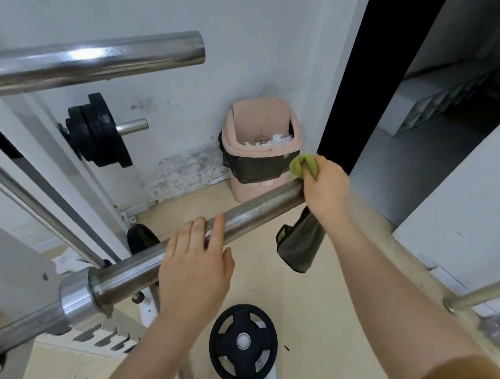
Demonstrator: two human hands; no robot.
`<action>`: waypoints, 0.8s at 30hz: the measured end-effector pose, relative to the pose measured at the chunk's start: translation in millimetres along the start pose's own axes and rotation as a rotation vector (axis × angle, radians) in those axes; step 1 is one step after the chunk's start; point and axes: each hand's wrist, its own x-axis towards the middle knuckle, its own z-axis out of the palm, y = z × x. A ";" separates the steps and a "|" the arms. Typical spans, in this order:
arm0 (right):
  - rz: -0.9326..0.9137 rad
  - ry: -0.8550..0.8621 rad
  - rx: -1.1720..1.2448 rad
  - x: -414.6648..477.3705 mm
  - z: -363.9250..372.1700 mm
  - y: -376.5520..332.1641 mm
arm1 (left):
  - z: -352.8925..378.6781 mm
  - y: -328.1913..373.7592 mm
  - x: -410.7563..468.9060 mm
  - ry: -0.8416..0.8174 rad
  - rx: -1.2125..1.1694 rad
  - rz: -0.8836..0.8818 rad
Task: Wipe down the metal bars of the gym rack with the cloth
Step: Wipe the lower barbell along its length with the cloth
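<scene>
The cloth (301, 165), lime green, is bunched in the right hand (326, 189) against the far end of the thick steel bar (259, 210), and a darker length hangs below. That bar slants from lower left up to the right, its surface dull and smudged. A second, shinier bar (105, 57) juts out higher up.

Cloth (297, 165) lime-green and dark olive; bar (259, 209) silver-grey; bin (251, 191) at 12 o'clock pale pink, black liner (255, 166); weight plate (227, 343) at 6 o'clock black; wall (249, 46) white, grey-mottled.

Pink waste bin (260, 149), black weight plate (243, 343) lying flat, stacked plates (98, 131) on peg (132, 126)
</scene>
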 end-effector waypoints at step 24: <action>-0.622 -0.312 0.126 -177.0 33.7 -177.8 | -64.2 -141.9 -61.5 -0.347 -0.144 -0.401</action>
